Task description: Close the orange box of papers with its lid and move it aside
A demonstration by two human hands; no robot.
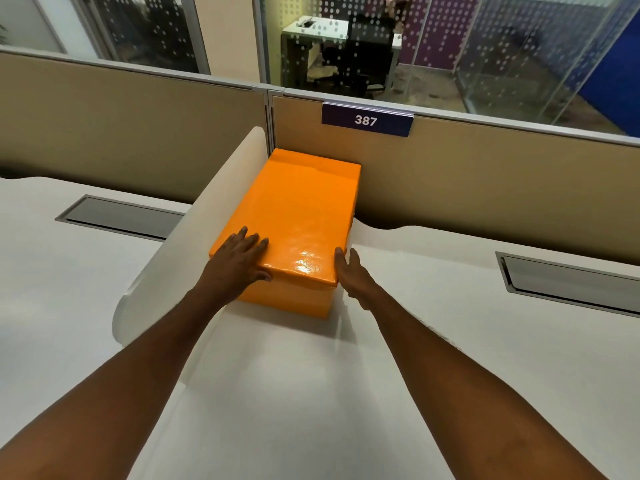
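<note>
Head view: lidded orange box (298, 216) between both hands

Body in view: 2 forearms and 2 hands only, entering from the lower edge of the head view. Both forearms are bare along their whole visible length; no sleeve or cuff shows on either. Left hand (239, 259): bare, no glove, ring or strap on the surfaces shown; 4 fingers (254, 241) and the thumb are visible from the back. Right hand (351, 277): bare, no glove or ring, seen edge-on, so not every finger can be counted. Both wrists carry no watch or band. Nails are too small to judge.
</note>
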